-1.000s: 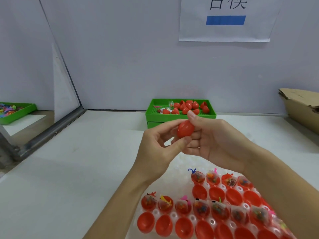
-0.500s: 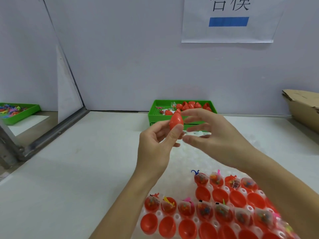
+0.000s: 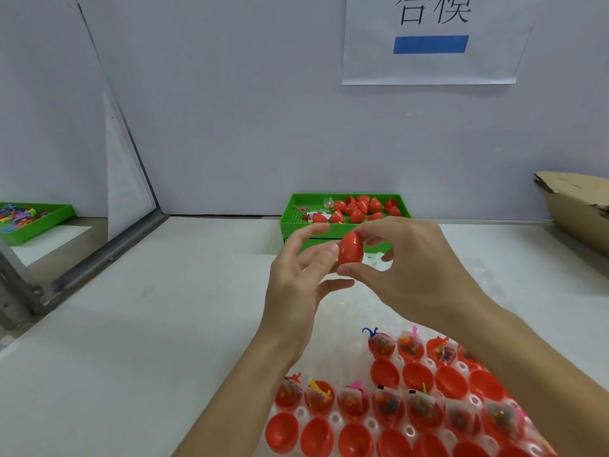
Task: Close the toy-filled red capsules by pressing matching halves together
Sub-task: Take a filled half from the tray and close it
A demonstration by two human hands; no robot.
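Looking first at the white tray (image 3: 334,417), which sits nearest of all on the counter (image 3: 164,324), most of the job is plainly still ahead: rows of toy-filled halves (image 3: 382,405) stand open in its pockets, each row backed by a row of empty red halves (image 3: 318,435) just nearer than it. None of the capsules left in the tray is closed, as far as I can see.

Above the tray's far edge, both hands are raised with a closed red capsule (image 3: 351,247) between them. It looks whole, its seam already pressed together. The right hand (image 3: 412,268) pinches it top and bottom between a finger and the thumb; the left hand (image 3: 296,278) has its fingers loosely spread, fingertips just touching the capsule's side, not gripping it that I can tell.

Beyond the tray, against the wall, a green bin (image 3: 291,222) holds a small heap of finished capsules (image 3: 359,207). I judge the one in hand belongs there next, and then the many open pairs remain.
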